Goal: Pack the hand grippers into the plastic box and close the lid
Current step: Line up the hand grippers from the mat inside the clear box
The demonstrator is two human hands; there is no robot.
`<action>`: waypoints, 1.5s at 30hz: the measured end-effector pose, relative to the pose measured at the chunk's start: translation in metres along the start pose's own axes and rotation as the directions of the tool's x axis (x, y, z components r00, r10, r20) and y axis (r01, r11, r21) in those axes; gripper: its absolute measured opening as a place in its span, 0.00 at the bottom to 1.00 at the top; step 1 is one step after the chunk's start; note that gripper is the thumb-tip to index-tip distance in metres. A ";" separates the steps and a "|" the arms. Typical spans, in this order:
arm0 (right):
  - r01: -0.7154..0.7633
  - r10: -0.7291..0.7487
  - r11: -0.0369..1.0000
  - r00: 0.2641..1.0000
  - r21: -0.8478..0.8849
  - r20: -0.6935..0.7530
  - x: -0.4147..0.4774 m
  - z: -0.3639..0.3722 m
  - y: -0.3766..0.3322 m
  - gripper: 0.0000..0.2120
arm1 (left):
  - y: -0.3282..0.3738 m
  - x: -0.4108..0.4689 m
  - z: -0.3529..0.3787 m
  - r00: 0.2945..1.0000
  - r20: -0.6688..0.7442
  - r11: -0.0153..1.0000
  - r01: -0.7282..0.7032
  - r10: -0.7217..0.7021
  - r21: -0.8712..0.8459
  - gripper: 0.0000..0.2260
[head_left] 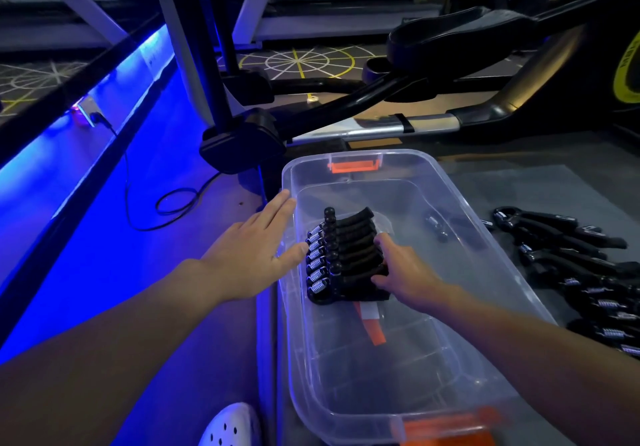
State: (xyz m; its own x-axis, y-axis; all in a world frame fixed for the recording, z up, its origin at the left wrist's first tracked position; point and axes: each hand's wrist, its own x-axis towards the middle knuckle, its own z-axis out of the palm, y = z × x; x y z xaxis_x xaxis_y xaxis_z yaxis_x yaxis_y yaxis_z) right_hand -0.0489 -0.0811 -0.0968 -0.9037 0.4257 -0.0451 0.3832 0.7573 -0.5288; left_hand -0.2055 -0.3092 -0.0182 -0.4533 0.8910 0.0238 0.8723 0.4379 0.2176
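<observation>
Left hand [249, 255] outside plastic box [391, 369], right hand [405, 272] on hand grippers [343, 258] inside

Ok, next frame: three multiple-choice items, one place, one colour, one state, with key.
1. The loose hand grippers lie: A) right of the plastic box; B) left of it; C) behind it.
2. The box's far latch is: A) green; B) orange; C) white.
3. The right hand: A) hangs idle; B) is fisted, empty; C) grips the packed row of grippers.
Key: 1 A, they lie past its right wall; 2 B, it shows orange; 3 C, fingers curl over the row.
</observation>
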 end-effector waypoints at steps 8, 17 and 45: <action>-0.098 0.098 0.995 0.995 0.000 -0.027 -0.002 0.000 0.006 0.27 | 0.001 -0.002 0.000 1.000 -0.009 0.999 0.002 -0.002 -0.034 0.39; -0.362 0.372 0.753 0.923 0.550 0.098 0.004 0.007 0.005 0.28 | 0.002 -0.002 -0.001 1.000 -0.003 0.999 0.018 -0.019 -0.047 0.37; -0.395 0.458 0.410 0.869 0.822 0.189 0.005 0.019 0.000 0.24 | 0.005 -0.001 -0.003 0.999 0.025 1.000 0.023 -0.023 -0.015 0.40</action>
State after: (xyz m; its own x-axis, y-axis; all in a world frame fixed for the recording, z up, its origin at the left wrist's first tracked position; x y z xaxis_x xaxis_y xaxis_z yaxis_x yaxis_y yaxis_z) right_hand -0.0570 -0.0886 -0.1127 -0.6459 0.6229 -0.4414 0.3572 -0.2644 -0.8958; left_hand -0.2016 -0.3085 -0.0142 -0.4683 0.8835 -0.0054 0.8588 0.4566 0.2325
